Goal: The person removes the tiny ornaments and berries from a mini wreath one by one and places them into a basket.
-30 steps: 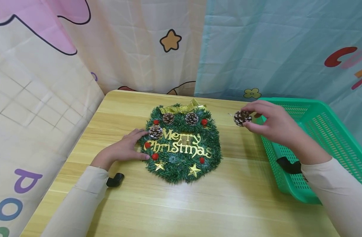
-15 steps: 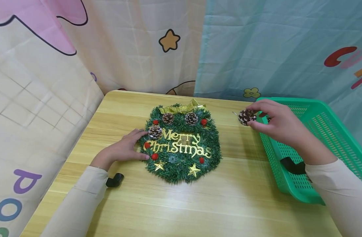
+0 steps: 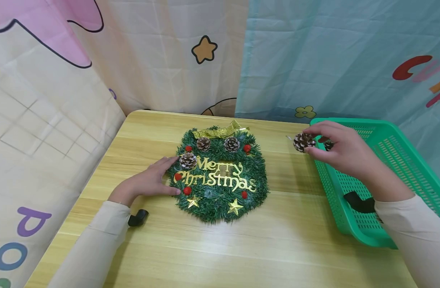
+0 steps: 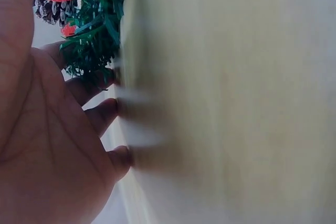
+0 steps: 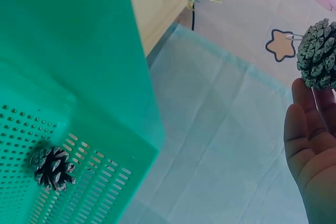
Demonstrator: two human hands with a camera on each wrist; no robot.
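A green tinsel wreath (image 3: 220, 212) lies on the table, bearing gold "Merry Christmas" lettering (image 3: 220, 179), a gold ribbon (image 3: 218, 133), red berries, gold stars and three frosted pine cones. At its left edge rests my left hand (image 3: 148, 182), thumb and fingers spread along the greenery. In the left wrist view its fingertips touch the tabletop beside the wreath. My right hand (image 3: 337, 148) pinches a loose pine cone (image 3: 304, 142) between thumb and fingers, above the table by the basket's left rim. A thin wire loop sticks out of this cone, clearest in the right wrist view.
A green plastic basket (image 3: 344, 222) stands at the table's right side. Inside it lies another pine cone (image 5: 52, 169). Printed curtains (image 3: 292, 60) hang behind the table (image 3: 220, 256). Black straps or mounts show at both wrists.
My right hand has shifted slightly to the right with the pine cone, closer over the basket's rim. The left hand stays at the wreath's edge.
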